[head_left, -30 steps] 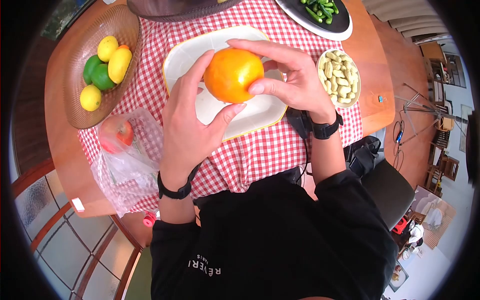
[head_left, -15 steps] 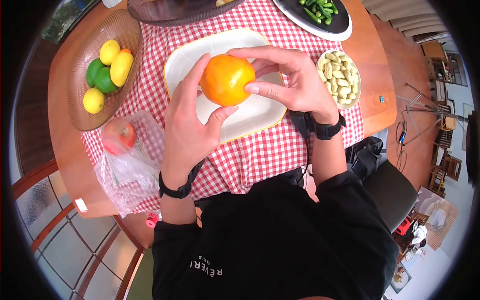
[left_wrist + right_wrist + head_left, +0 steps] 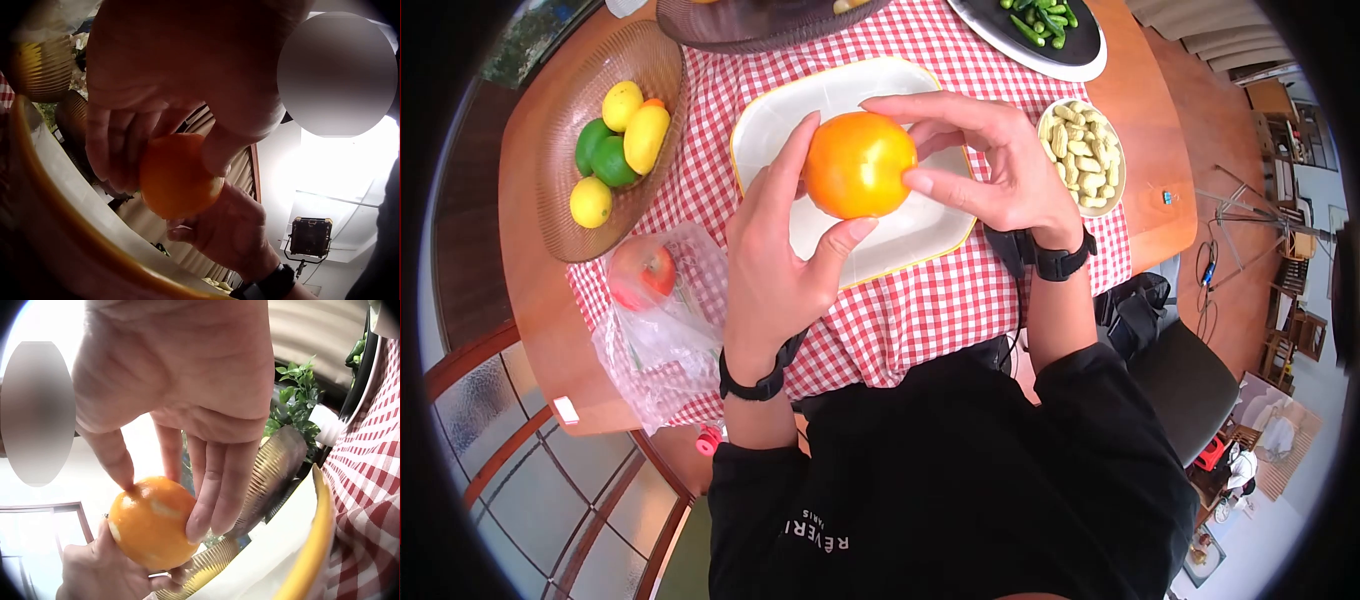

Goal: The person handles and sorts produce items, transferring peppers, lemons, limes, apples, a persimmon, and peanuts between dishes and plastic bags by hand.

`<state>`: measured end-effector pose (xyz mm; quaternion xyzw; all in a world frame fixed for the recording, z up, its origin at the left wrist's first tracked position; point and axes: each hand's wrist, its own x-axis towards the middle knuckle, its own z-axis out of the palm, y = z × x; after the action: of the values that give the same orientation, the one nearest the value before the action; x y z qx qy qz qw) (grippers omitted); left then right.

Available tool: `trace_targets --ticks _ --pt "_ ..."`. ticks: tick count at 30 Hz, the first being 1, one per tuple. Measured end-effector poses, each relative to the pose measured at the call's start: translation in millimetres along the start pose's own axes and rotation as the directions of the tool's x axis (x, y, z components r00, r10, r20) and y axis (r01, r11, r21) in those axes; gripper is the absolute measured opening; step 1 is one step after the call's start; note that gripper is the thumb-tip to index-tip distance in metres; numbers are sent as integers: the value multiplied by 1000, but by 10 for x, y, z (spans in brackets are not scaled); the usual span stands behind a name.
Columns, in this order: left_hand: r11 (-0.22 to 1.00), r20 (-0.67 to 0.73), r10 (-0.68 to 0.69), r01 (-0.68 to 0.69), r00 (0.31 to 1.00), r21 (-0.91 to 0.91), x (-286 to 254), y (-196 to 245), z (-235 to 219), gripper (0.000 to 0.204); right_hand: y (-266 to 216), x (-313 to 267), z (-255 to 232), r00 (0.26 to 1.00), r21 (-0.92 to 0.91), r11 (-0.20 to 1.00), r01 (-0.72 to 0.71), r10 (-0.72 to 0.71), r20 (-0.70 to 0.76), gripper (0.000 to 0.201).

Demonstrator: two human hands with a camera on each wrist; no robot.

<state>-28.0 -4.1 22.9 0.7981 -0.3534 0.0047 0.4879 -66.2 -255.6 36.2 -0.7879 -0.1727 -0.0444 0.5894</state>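
Above a white dish with a yellow rim [image 3: 900, 235], both hands hold a large glossy orange [image 3: 860, 165]. My left hand [image 3: 775, 255] grips its left side, thumb at the near lower edge and fingers behind. My right hand [image 3: 1000, 175] pinches it from the right, thumb tip on the side and index finger along the top. The right wrist view shows pale patches on the skin of the orange [image 3: 156, 525] and fingertips of both hands against it. In the left wrist view, the orange [image 3: 178, 178] stands clear of the dish rim [image 3: 81, 231].
At left, a ribbed oval bowl [image 3: 555, 215] holds lemons and green fruits. Nearer lies a clear plastic bag [image 3: 650, 350] with a red fruit [image 3: 645, 270]. On the right are a bowl of peanuts [image 3: 1085, 160] and a plate of green peppers [image 3: 1040, 20]. A dark bowl [image 3: 770, 35] sits behind the dish.
The orange has come down slightly in the head view and turned a little between the hands. The right thumb has shifted to its side edge. Both hands keep hold.
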Motion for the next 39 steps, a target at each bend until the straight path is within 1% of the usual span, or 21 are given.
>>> trace_targets --ticks 3,5,6,8,10,12,13,16,17,20,22,24,25,26,28,31,33,34,36,37,39 --pt "998 -31 16 -18 999 -58 29 -45 -12 70 -13 47 16 995 -28 995 95 -95 -15 61" --pt "994 24 -16 18 1000 -105 17 -16 -8 66 -42 38 45 999 -44 999 -2 3 39 74" --pt "994 28 -27 30 999 -103 -2 -19 -1 66 -27 35 59 999 -34 999 -7 9 42 74" --pt "994 30 -54 56 998 -98 -13 -7 -2 63 2 39 81 994 -71 992 103 -101 33 68" --pt "993 32 -84 86 996 -82 9 53 -15 59 -28 18 72 996 -35 996 84 -83 16 68" --pt "1000 -26 -1 1 1000 -22 16 -9 -7 60 -14 13 53 999 -83 996 -42 41 -16 66" --pt "997 -31 0 -2 1000 -74 33 39 -23 65 58 19 79 998 -45 999 -27 24 -66 64" --pt "994 10 -69 69 998 -80 21 130 -41 76 31 31 114 996 -41 996 -80 78 -49 65" --pt "999 -6 -32 32 999 -8 11 121 -22 81 29 28 133 997 -66 996 -65 62 -43 64" --pt "999 -8 -47 48 999 26 12 130 1 78 -3 36 132 995 -74 992 -102 102 -6 63" --pt "996 -9 -24 25 1000 84 21 172 4 77 25 37 96 998 -84 994 -66 66 -7 59" --pt "990 -12 -20 22 1000 140 -8 251 -37 76 47 29 83 985 28 992 -119 122 -120 54" --pt "960 -36 0 10 999 280 -40 302 -90 75 50 38 65 977 7 996 -89 89 -196 43" --pt "910 -55 23 2 998 414 -87 337 -145 74 57 48 52 977 18 996 -84 86 -193 43" --pt "889 -41 10 11 999 458 -226 354 -302 72 86 40 20 937 20 993 -120 120 -328 33" --pt "808 40 51 -65 998 586 -378 422 -595 72 125 48 9 923 33 996 -78 85 -376 26" --pt "676 156 -9 -109 988 729 -450 481 -763 69 124 51 -1 919 46 997 -60 73 -387 25" --pt "670 169 -12 -117 986 733 -480 508 -838 69 105 46 2 922 7 998 -55 54 -384 23" --pt "562 257 -98 -160 962 811 -531 550 -952 60 63 44 11 923 -18 998 -56 45 -382 21" --pt "560 267 -108 -163 958 812 -551 562 -985 60 33 43 14 929 -56 998 -39 16 -371 20" --pt "431 277 -214 -164 937 887 -589 602 -1044 45 43 31 29 936 -102 995 4 -40 -350 20"
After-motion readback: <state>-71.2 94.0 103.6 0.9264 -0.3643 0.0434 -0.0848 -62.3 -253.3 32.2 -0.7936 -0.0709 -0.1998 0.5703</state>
